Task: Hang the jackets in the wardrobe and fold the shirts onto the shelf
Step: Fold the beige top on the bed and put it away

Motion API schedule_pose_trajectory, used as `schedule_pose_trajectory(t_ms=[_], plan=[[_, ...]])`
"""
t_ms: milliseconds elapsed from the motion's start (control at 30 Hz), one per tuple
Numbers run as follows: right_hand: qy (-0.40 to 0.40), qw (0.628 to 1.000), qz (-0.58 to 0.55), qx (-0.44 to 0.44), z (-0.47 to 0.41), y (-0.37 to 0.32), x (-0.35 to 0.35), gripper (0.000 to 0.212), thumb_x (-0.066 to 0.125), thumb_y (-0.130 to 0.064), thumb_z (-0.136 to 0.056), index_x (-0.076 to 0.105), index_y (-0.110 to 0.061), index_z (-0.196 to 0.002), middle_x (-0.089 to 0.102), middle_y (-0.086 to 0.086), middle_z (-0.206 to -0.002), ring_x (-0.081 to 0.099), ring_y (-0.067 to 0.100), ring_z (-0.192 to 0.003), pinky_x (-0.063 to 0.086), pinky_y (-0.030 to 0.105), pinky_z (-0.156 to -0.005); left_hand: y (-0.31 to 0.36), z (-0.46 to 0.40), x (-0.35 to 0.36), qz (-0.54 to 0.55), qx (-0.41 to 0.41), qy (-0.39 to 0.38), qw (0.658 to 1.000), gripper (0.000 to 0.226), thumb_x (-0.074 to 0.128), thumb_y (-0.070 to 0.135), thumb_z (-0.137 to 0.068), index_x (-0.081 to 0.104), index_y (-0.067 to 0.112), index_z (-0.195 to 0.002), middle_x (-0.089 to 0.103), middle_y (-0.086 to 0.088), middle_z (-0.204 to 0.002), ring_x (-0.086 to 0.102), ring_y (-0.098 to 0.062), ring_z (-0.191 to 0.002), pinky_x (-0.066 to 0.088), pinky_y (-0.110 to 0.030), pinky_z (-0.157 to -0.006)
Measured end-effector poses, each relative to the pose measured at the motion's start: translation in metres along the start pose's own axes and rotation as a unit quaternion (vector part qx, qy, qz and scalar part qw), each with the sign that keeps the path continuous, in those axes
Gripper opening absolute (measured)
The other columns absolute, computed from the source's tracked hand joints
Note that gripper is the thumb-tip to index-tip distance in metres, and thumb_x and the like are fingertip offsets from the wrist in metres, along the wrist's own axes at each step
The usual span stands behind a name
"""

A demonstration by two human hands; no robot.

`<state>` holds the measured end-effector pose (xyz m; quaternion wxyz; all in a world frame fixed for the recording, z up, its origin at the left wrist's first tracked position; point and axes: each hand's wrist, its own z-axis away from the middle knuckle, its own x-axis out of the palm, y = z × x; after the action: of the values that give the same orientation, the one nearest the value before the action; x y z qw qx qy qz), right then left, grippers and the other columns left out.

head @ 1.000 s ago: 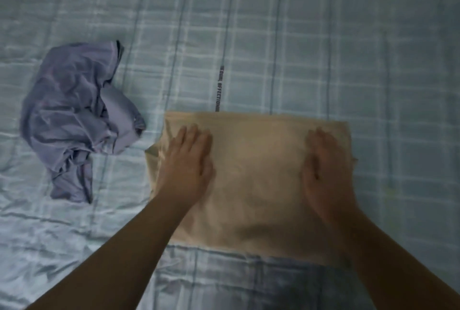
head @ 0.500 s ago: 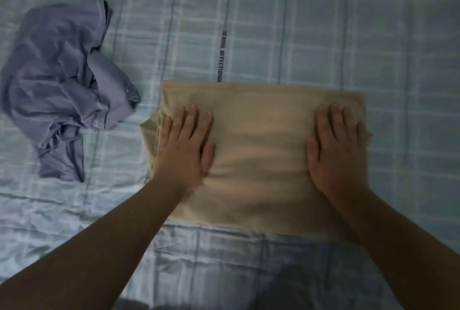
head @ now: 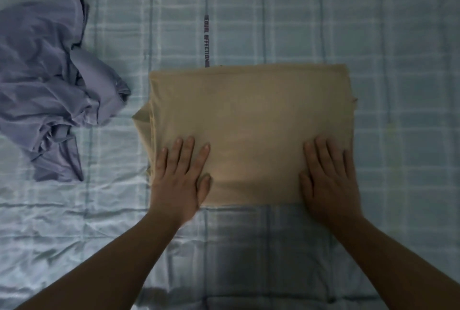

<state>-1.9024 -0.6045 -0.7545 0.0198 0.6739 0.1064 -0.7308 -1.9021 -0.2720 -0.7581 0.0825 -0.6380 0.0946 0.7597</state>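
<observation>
— What is on the bed (head: pixel 323 16)?
— A pale checked sheet. The left hand (head: pixel 179 177) and right hand (head: pixel 329 178) lie flat, fingers straight, pressing the near corners of a folded beige shirt (head: pixel 251 120).
— And at the far left?
— A crumpled lilac shirt (head: pixel 49 90), apart from it.

A pale blue checked bedsheet (head: pixel 273 11) bears a printed text strip (head: pixel 206 41).
</observation>
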Motion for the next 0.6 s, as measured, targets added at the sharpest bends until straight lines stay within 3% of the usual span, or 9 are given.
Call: schedule_pose_trajectory(t_ms=[200,300,367,500,600], plan=[[-0.021,0.998,-0.052,0.03,0.006,0.005,-0.013,0.059,0.041,-0.034,-0.096,0.039,-0.01,-0.15,0.034,0.016,-0.156,0.027,0.033,-0.146,0.022,0.054,-0.118,0.003,0.001,-0.021,0.025,-0.002,-0.028,0.999,0.061,0.036,0.045,-0.097,0.031,0.022,-0.153,0.028,-0.015,-0.159,0.02,-0.034,-0.148,0.018,-0.059,-0.116],[0.002,0.987,-0.118,0.11,0.017,0.011,-0.02,0.06,0.048,-0.027,-0.093,0.039,-0.008,-0.149,0.036,0.016,-0.155,0.028,0.031,-0.146,0.023,0.052,-0.118,0.021,-0.01,-0.04,0.043,0.019,-0.038,0.998,0.06,0.035,0.043,-0.096,0.035,0.022,-0.152,0.027,-0.014,-0.159,0.018,-0.034,-0.149,0.014,-0.058,-0.118],[0.031,0.952,-0.213,0.218,0.021,0.012,-0.025,0.064,0.056,-0.019,-0.09,0.036,-0.007,-0.149,0.036,0.016,-0.154,0.031,0.03,-0.143,0.026,0.047,-0.118,0.045,-0.031,-0.05,0.083,0.059,-0.038,0.994,0.058,0.037,0.04,-0.095,0.037,0.021,-0.151,0.026,-0.014,-0.16,0.017,-0.034,-0.149,0.017,-0.056,-0.118],[0.04,0.837,-0.334,0.431,0.024,0.012,-0.032,0.068,0.067,-0.005,-0.081,0.042,-0.006,-0.145,0.05,0.017,-0.14,0.046,0.033,-0.129,0.037,0.045,-0.11,0.116,-0.089,-0.061,0.138,0.179,-0.047,0.973,0.059,0.043,0.029,-0.091,0.039,0.016,-0.149,0.031,-0.011,-0.158,0.023,-0.033,-0.147,0.02,-0.043,-0.12],[0.018,0.831,-0.338,0.443,0.029,0.012,-0.035,0.053,0.069,-0.01,-0.076,0.056,-0.012,-0.128,0.061,0.013,-0.116,0.057,0.033,-0.109,0.048,0.045,-0.095,0.174,-0.137,-0.074,0.21,0.18,-0.066,0.959,0.057,0.049,0.018,-0.088,0.044,0.016,-0.145,0.038,-0.008,-0.154,0.038,-0.029,-0.138,0.025,-0.033,-0.117]])
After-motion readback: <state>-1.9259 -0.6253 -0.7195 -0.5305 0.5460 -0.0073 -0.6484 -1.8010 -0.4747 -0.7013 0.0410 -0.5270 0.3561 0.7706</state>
